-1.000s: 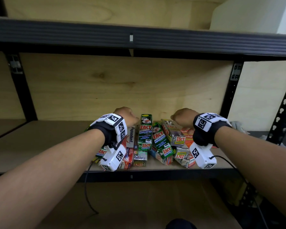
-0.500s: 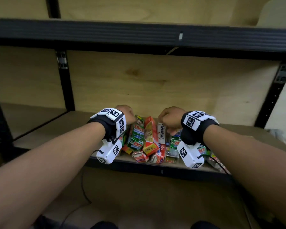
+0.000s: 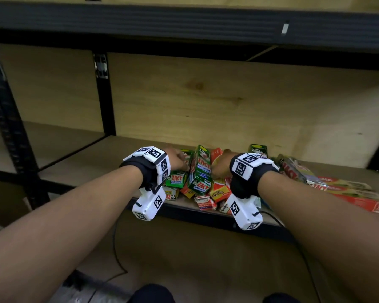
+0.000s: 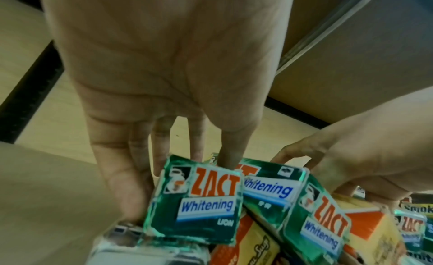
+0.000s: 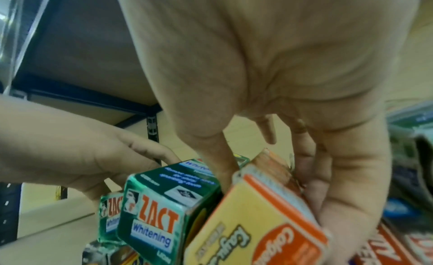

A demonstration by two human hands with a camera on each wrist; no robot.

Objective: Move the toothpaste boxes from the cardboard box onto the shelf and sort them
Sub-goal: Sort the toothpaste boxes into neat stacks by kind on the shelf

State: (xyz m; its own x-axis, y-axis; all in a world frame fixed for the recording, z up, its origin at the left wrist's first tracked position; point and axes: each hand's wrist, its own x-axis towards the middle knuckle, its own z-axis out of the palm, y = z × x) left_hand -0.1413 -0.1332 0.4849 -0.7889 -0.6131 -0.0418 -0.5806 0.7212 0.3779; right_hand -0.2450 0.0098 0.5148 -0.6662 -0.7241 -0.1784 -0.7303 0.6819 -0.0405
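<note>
Wrist views, left hand (image 4: pixel 164 69) grips green box (image 4: pixel 196 200), right hand (image 5: pixel 281 74) grips yellow box (image 5: pixel 255 222).

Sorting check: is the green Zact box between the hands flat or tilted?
Tilted: the green Zact box leans on the pile, one end raised.

Both hands have slid a bunch of toothpaste boxes along the shelf (image 3: pixel 85 162) toward its left upright (image 3: pixel 103 95). A trail of long red boxes (image 3: pixel 346 193) is left behind near the right end. The left hand (image 3: pixel 176 159) and right hand (image 3: pixel 222 166) have drawn closer together. A green ZACT box (image 3: pixel 200 171), flat in the row a second ago, now rears up tilted between them, where an orange box stood uppermost half a second ago. The left hand pinches a lower green box (image 4: pixel 194 200); the right grips an orange-and-yellow box (image 5: pixel 253 228).
</note>
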